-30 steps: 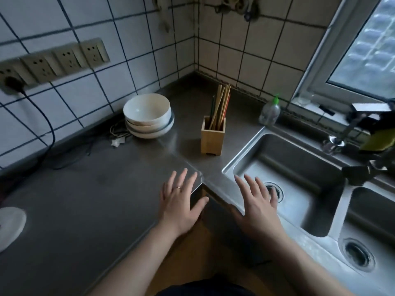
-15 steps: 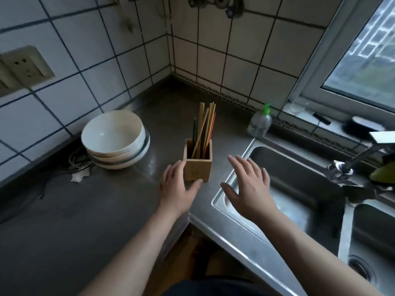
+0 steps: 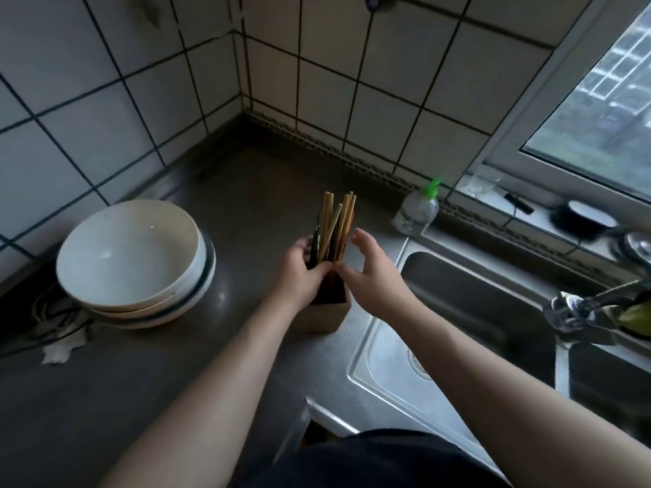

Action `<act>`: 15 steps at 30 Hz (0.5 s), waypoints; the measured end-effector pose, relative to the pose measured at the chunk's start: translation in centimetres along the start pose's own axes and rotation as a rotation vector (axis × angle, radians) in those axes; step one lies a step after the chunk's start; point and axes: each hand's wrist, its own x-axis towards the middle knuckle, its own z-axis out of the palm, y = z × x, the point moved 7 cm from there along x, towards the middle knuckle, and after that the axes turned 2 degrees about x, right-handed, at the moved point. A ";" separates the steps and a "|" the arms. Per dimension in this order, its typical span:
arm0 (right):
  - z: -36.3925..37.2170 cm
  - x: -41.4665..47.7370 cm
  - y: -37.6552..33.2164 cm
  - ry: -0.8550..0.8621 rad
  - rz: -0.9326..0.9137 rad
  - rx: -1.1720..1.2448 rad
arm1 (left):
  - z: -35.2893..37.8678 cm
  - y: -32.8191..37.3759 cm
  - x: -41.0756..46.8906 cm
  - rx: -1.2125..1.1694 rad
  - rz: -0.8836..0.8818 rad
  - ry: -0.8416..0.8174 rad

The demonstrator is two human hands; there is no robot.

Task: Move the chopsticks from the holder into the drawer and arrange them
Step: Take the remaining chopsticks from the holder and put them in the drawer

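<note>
The left hand (image 3: 299, 272) and right hand (image 3: 375, 276) hide the upper part of the wooden holder (image 3: 329, 315), and the chopsticks (image 3: 334, 223) have their lower ends sunk inside it (blur softens the rest). They stand nearly upright in the holder, tops fanning slightly. The left hand curls round the bundle just above the holder's rim; the right hand, fingers spread and loose, hovers just right of the holder's top, holding nothing.
</note>
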 end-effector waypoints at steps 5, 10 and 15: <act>0.5 2.8 -0.7 0.086 0.104 0.212 | 0.4 -0.4 0.9 -0.093 0.013 -0.017; 0.3 3.9 -0.8 0.135 0.123 0.364 | 0.5 -1.5 0.6 -0.115 -0.034 -0.009; 0.3 3.3 -0.8 0.138 0.084 0.380 | 0.7 -1.5 0.8 -0.067 -0.003 -0.063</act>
